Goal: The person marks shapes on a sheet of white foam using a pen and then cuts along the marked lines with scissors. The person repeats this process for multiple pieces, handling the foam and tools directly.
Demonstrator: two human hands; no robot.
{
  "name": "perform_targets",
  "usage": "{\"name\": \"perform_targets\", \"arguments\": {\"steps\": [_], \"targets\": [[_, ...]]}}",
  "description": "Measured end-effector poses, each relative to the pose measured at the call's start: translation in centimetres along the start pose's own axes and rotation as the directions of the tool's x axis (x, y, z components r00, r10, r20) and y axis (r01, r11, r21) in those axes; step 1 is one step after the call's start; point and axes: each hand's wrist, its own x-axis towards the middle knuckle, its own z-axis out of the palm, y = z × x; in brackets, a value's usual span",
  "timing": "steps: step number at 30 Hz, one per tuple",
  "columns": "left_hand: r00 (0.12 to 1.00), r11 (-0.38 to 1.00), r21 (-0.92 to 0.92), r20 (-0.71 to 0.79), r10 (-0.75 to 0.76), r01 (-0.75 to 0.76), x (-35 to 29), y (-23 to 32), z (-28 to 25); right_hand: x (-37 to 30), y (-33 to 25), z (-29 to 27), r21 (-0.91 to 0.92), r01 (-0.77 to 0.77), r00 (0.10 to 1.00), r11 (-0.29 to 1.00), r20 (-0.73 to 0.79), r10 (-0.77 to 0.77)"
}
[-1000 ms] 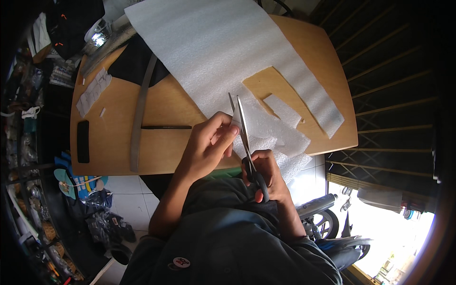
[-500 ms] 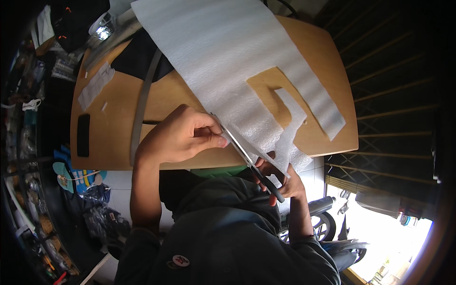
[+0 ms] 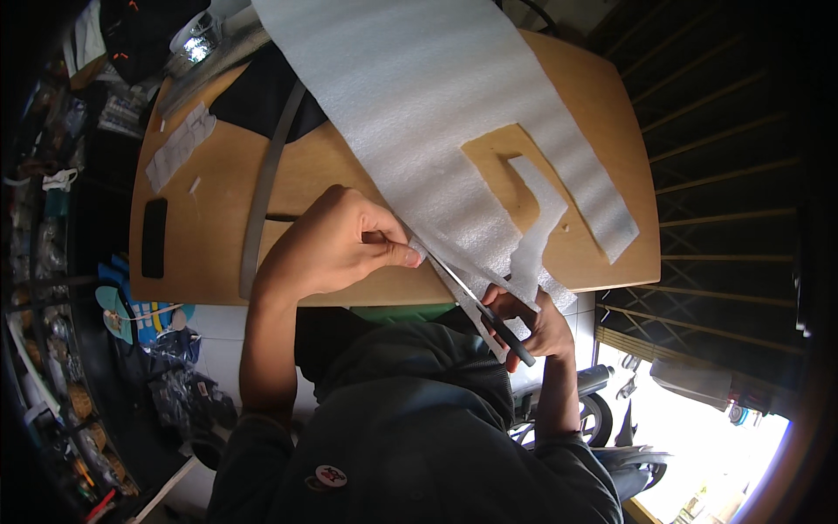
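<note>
Wooden table (image 3: 201, 262), metal window grille (image 3: 724, 218)

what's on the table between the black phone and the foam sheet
In the head view, between the phone and the foam sheet lies a long grey strip on bare wood, with the left hand nearer the sheet.

The left hand (image 3: 336, 244) is in the middle of the view, with its back turned up toward the camera. Its fingers are curled, and the thumb and forefinger press together at the tips in a pinch. The left forearm is bare and goes down and a little left — it ends in a dark sleeve low in the picture. The right hand (image 3: 532, 323) is lower and to the right, close to the body, its fingers closed in a grip. Its forearm runs almost straight down.
</note>
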Motion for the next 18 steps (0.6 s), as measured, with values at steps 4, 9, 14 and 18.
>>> {"name": "perform_targets", "arguments": {"steps": [4,9,14,18], "targets": [[0.993,0.992,0.066,-0.061,-0.106,0.11,0.1,1.0,-0.1,0.4,0.0,-0.1,0.08,0.054,0.998,0.995,-0.036,-0.051],[0.936,0.931,-0.357,-0.347,-0.061,-0.071,0.7,-0.3,4.0,2.0,0.1,1.5,0.307,0.105,0.991,0.946,-0.109,-0.074],[0.921,0.813,-0.558,-0.383,-0.076,-0.165,1.0,-0.4,6.5,2.7,0.4,3.1,0.343,0.207,0.969,0.916,-0.202,-0.143],[0.945,0.928,-0.331,-0.323,0.057,-0.169,1.1,-1.0,5.2,1.7,0.9,2.1,0.278,0.173,0.974,0.945,-0.19,-0.122]]}}
